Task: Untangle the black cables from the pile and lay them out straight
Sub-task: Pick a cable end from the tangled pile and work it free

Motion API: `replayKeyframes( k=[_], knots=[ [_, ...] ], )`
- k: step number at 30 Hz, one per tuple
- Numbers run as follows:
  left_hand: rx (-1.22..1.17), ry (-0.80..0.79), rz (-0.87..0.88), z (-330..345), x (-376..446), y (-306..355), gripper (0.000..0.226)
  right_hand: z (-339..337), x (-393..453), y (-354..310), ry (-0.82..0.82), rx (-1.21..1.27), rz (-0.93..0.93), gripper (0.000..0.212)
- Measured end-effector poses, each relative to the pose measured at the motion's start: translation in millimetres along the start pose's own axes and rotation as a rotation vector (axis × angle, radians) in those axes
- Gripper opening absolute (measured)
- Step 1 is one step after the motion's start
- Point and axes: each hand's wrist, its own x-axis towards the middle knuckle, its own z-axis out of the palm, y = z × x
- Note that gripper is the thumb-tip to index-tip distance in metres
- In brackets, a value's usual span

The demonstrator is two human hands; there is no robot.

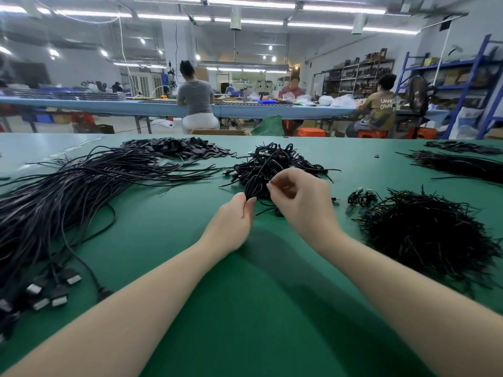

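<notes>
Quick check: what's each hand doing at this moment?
Left hand: pinching a black cable from the tangled pile.
Right hand: fingers curled, pinching a cable strand from the same pile.

On the table [245, 281], the tangled pile [275, 167] lies at centre — both hands at its near edge, left hand [231, 224] beside right hand [302, 205]. Straightened cables [68, 197] spread to the left, a bristly heap [424, 235] to the right, flat pieces [177, 146] behind.

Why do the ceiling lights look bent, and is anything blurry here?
Head view: the wide-angle lens bows the ceiling lights and table edge; the right hand looks slightly motion-smeared over the tangled cable pile; both arms cast soft shadows on the green mat.
</notes>
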Motion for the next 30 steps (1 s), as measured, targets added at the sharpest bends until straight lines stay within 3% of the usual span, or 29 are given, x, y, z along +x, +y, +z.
replayKeyframes(
  k=[8,13,18,24,27,30],
  knots=[
    [0.175,-0.072,0.085,5,2,-1,0.028,26,-16,12,0.07,0.066,-0.036,0.006],
    [0.442,-0.034,0.127,9,0,2,0.016,22,-20,10,-0.007,0.028,-0.052,0.003],
    [0.731,-0.06,0.206,13,0,4,0.031,18,-19,3,-0.023,-0.125,-0.126,0.005],
    [0.718,-0.018,0.152,9,-4,9,0.021,15,-21,-3,-0.057,-0.074,-0.09,0.006],
    [0.834,0.17,0.383,1,-4,16,0.004,4,-4,-4,-0.136,-0.258,-0.172,0.006],
    [0.82,0.218,0.613,-4,-1,14,0.019,-21,24,0,-0.369,-0.263,0.001,0.015]
  ],
)
